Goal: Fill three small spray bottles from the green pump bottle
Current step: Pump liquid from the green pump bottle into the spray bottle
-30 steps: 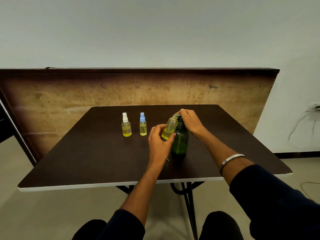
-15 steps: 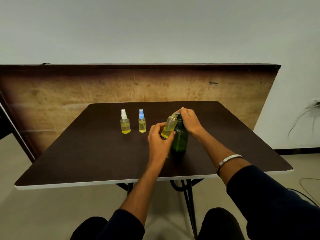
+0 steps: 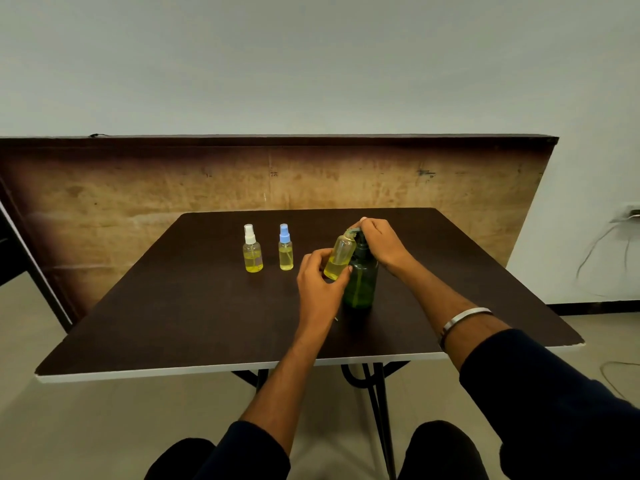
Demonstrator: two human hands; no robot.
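Note:
The green pump bottle (image 3: 361,284) stands on the dark table (image 3: 194,313), right of centre. My right hand (image 3: 381,242) covers its pump head, fingers curled over it. My left hand (image 3: 320,284) holds an uncapped small bottle (image 3: 340,253) tilted, its mouth up at the pump spout; yellow liquid fills its lower part. Two capped spray bottles stand upright to the left: one with a white cap (image 3: 252,249) and one with a blue cap (image 3: 285,247), both partly filled with yellow liquid.
A worn brown board (image 3: 138,188) leans upright behind the table. The table's white front edge (image 3: 173,370) is close to my knees. Cables hang at the wall on the right (image 3: 602,244). A small thin item (image 3: 336,319) lies on the table by my left wrist.
Both hands keep the same hold on the small bottle and the pump. Only my head view has shifted slightly; the level in the small bottle looks about the same.

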